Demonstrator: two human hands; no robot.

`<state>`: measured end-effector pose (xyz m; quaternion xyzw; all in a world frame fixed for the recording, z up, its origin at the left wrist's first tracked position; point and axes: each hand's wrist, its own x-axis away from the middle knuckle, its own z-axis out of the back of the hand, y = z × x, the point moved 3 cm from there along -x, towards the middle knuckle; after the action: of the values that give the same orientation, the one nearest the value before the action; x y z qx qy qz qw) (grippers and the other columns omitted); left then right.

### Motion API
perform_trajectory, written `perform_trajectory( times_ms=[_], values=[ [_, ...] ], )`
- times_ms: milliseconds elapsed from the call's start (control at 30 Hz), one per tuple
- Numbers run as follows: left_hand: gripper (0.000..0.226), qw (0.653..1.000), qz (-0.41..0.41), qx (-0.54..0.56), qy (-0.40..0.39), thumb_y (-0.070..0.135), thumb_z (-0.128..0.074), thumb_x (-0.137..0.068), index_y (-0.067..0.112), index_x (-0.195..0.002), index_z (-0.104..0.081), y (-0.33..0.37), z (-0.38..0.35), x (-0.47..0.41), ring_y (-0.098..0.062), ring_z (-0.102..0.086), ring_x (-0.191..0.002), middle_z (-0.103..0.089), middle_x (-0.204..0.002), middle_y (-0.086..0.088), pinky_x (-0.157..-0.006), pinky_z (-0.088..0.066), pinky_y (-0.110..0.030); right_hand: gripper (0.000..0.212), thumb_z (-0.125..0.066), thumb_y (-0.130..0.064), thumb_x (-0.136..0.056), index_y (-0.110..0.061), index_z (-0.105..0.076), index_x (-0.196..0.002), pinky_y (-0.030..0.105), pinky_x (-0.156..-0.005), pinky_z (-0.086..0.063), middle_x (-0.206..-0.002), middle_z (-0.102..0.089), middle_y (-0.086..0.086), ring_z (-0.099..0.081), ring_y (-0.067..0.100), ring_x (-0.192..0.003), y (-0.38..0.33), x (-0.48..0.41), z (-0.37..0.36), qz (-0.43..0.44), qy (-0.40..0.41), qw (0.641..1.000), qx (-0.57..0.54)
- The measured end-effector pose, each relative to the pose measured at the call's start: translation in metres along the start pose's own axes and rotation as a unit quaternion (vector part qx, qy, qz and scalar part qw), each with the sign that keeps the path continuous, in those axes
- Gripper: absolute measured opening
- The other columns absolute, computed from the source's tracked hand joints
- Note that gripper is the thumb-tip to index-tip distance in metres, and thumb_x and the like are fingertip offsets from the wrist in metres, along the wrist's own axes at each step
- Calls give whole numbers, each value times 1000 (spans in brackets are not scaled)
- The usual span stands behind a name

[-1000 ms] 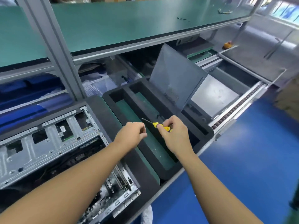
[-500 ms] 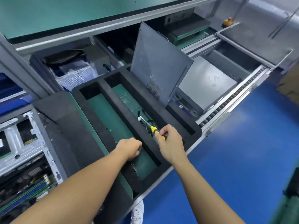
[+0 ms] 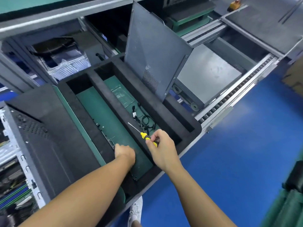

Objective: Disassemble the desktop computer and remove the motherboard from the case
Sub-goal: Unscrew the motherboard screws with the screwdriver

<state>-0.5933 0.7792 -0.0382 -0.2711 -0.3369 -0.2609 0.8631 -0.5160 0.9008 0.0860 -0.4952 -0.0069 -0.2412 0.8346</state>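
Note:
The open computer case [image 3: 54, 145] lies at the left, with its motherboard [image 3: 14, 197] showing at the lower left edge. To its right sits a black foam tray [image 3: 114, 102] with long compartments. My left hand [image 3: 125, 153] reaches knuckles-up into the tray's left compartment, its fingers curled downward and hidden. My right hand [image 3: 162, 151] pinches a yellow-and-black screwdriver [image 3: 144, 135] by the handle, its tip pointing away over the middle compartment. Small screws [image 3: 100, 126] lie in the left compartment. Black cables [image 3: 146, 120] lie in the middle one.
A grey perforated side panel [image 3: 154, 51] stands leaning in the tray's right slot. Beyond it a grey case [image 3: 208, 74] lies beside a roller conveyor [image 3: 237, 92]. A shelf runs overhead. The bench edge drops to a blue floor [image 3: 229, 161] at the right.
My view swung right and down from the case to the tray. My left hand dropped into the left compartment, and my right hand carried the screwdriver over the middle compartment.

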Motion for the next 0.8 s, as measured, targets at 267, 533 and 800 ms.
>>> perform_trajectory(
  times_ms=[267,533,800],
  values=[
    [50,999,4,34,32,53,-50,-94,24,-134,-53,-25,16,44,-28,-47,-128,-54,-134,-4,-108,-23,-45,18,-64,-24,-92,-28,-49,-82,18,-63,-45,-88,-61,-8,-57,7,-78,-32,0,-16,42,-17,999,-3],
    [44,984,-57,131,106,48,-37,-99,23,-128,-58,-111,42,126,-28,-38,-128,-57,-128,-2,-107,-23,-48,10,-66,-35,-85,-36,-56,-88,32,-62,-55,-87,-64,-8,-64,20,-69,-138,33,-55,173,-14,975,-138],
    [34,903,-131,207,352,40,-44,-95,21,-120,-58,-202,-6,204,-27,-44,-119,-51,-129,-5,-98,-40,-42,16,-74,-18,-86,-25,-60,-89,15,-67,-48,-87,-67,-10,-63,7,-77,-213,83,-120,260,-55,955,-130]
  ],
)
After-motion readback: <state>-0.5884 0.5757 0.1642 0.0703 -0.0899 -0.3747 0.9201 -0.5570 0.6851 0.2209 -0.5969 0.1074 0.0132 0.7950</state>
